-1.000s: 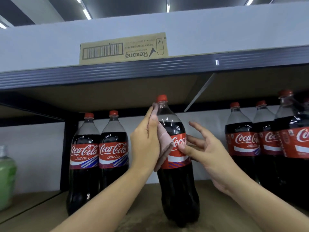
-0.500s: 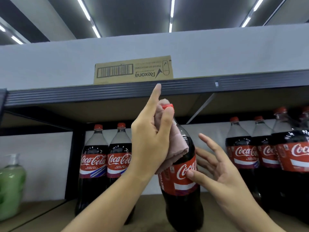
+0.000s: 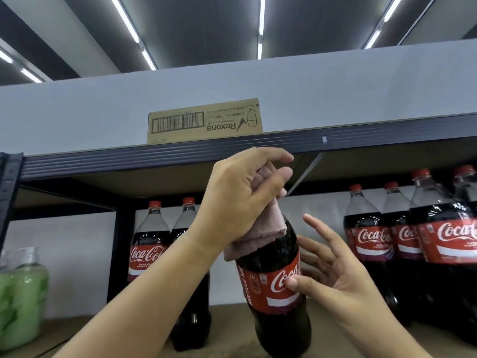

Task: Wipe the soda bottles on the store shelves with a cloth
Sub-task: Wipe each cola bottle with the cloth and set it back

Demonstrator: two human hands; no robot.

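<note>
The left hand (image 3: 240, 200) is gripping a pink cloth (image 3: 260, 228) around the tilted cola bottle (image 3: 278, 288) top, fingers curled. The right hand (image 3: 333, 267), fingers spread, is touching the bottle's label with its thumb.

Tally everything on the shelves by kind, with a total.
Soda bottles: 7, namely two at the left, one in the middle under the cloth, four at the right
Green soap bottles: 2
Cardboard box: 1
Cloth: 1, gripped by the left hand over the middle bottle's neck
Total: 11
</note>
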